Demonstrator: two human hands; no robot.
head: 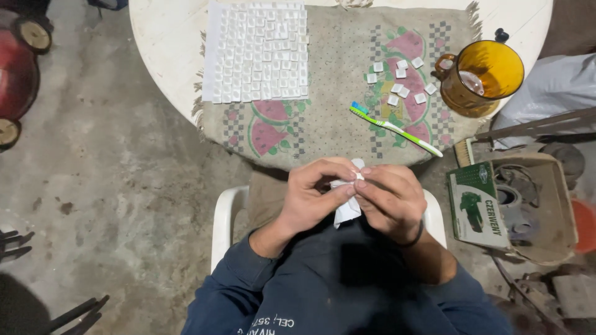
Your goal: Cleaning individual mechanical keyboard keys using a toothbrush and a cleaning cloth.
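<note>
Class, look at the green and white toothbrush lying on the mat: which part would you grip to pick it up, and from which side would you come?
Probably the bare handle of the toothbrush, near its middle, from above. It lies flat and slanted on the mat, bristle head toward the left, with clear cloth either side, so fingers fit across the handle.

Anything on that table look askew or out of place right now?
Nothing is spilled or damaged. One oddity: a green toothbrush lies slantwise on the placemat, between the neat grid of white squares and a loose scatter of squares. Both hands pinch a white cloth.
</note>
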